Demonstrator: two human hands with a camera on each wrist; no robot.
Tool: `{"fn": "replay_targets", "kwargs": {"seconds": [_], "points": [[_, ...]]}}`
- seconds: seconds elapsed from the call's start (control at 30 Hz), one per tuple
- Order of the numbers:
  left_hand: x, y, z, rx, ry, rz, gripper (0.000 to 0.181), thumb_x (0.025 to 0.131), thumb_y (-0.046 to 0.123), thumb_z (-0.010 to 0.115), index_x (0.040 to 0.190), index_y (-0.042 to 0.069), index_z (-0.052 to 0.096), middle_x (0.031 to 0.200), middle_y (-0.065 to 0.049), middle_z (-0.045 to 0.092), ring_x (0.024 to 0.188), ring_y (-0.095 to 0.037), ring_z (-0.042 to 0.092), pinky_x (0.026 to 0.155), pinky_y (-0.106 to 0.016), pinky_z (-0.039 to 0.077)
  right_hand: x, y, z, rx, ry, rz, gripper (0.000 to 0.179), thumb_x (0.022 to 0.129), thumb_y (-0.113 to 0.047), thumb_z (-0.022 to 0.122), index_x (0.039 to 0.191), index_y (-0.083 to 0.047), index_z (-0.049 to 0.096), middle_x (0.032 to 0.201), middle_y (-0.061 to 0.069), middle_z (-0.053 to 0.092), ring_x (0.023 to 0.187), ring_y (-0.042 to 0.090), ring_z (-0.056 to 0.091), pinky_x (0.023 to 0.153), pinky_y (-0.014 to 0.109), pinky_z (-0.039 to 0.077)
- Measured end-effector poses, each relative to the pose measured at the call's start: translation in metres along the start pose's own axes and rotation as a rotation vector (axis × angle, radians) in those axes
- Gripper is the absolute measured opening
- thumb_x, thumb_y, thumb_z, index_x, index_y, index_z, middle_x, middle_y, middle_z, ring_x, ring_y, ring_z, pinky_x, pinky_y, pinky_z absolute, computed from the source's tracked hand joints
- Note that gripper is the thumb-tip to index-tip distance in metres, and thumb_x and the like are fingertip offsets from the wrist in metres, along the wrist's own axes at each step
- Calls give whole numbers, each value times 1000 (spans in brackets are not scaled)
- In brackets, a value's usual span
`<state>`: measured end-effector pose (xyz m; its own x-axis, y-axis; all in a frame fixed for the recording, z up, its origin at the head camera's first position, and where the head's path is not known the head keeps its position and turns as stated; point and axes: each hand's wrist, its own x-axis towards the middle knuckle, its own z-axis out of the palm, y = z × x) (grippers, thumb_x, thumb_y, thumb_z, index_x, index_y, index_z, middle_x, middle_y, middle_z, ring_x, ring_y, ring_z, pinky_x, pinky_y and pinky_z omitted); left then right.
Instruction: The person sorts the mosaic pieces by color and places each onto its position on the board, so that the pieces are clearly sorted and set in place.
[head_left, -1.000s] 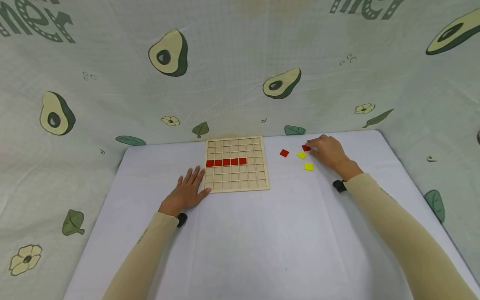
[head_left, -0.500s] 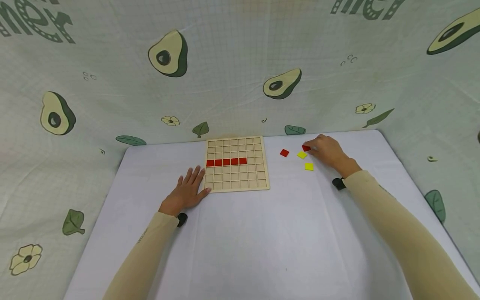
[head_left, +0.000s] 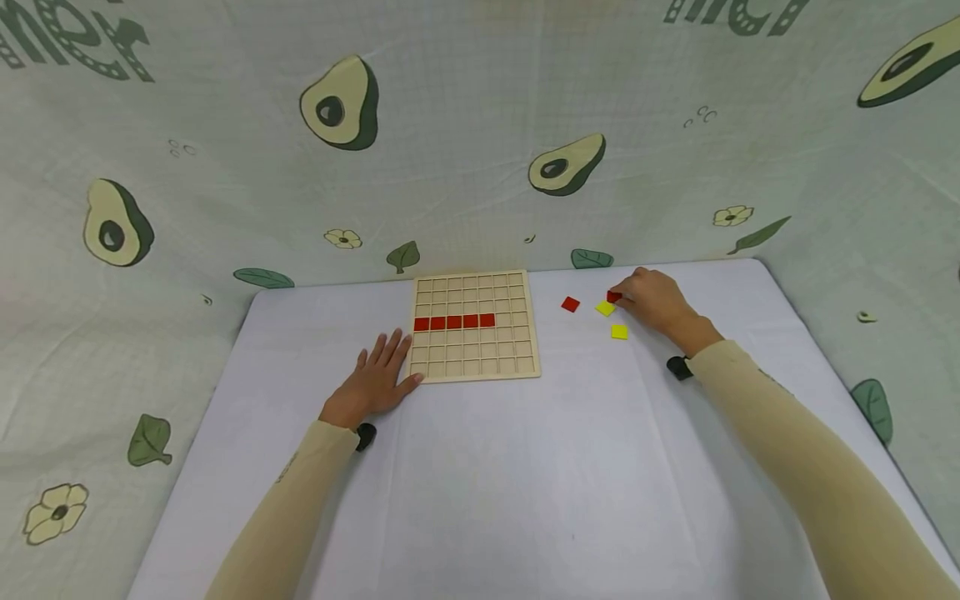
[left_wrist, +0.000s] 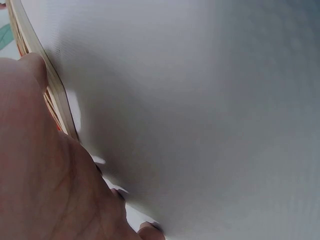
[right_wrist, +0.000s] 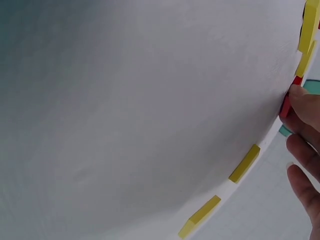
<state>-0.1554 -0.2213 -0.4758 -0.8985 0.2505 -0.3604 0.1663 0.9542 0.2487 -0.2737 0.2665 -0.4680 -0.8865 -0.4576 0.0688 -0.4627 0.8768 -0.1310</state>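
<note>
A pale wooden grid board (head_left: 474, 362) lies at the back of the table, with a row of several red tiles (head_left: 454, 322) across its middle. My left hand (head_left: 372, 382) rests flat with spread fingers at the board's left edge, thumb near the front corner; the left wrist view shows the thumb (left_wrist: 36, 70) against the wooden rim. Over on the right, my right hand (head_left: 654, 300) pinches a red tile (right_wrist: 285, 105) between thumb and fingers. Right beside that tile lies a yellow tile (head_left: 605, 308), with another yellow tile (head_left: 619, 332) nearer the front.
One loose red tile (head_left: 571, 304) lies between the board and the right hand. The right wrist view shows further yellow tiles (right_wrist: 245, 163) beyond the fingers, hidden by the hand from the head camera. A printed cloth backdrop (head_left: 465, 208) rises behind the white table (head_left: 495, 500).
The right thumb and fingers have drawn together on the red tile, which stays about where it was. My left hand, the board and the other tiles have not moved.
</note>
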Motion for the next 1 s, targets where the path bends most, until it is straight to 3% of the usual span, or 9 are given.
{"fn": "replay_targets", "kwargs": {"seconds": [0.27,0.53,0.73,1.0], "points": [[3,-1,2,8,-10,0,83,112,48,46,170,5,6,178,-19,-3,163,-43,-5,129,-64,2,-2,0,-6,-39,11,-24,34,90,-2,83,122,6,76,111,21,78,99,37,65,87,49,58],[2,-1,0,7,-10,2,83,111,47,47,170,6,6,177,-20,-3,163,-43,-5,128,-65,3,-2,-8,-20,-14,86,-64,34,88,0,84,121,6,76,110,21,79,99,37,66,85,49,59],[3,0,0,12,-7,-1,82,112,47,46,170,5,7,177,-20,-1,163,-44,-3,128,-65,3,-1,-24,-29,3,144,-134,35,86,1,86,120,5,77,108,19,79,100,36,67,85,48,60],[3,0,0,6,-2,1,82,112,46,47,170,5,7,177,-21,-1,163,-45,-3,128,-66,3,5,-53,-26,14,211,-250,33,84,-1,88,116,2,79,108,16,81,100,34,69,83,44,60]]}}
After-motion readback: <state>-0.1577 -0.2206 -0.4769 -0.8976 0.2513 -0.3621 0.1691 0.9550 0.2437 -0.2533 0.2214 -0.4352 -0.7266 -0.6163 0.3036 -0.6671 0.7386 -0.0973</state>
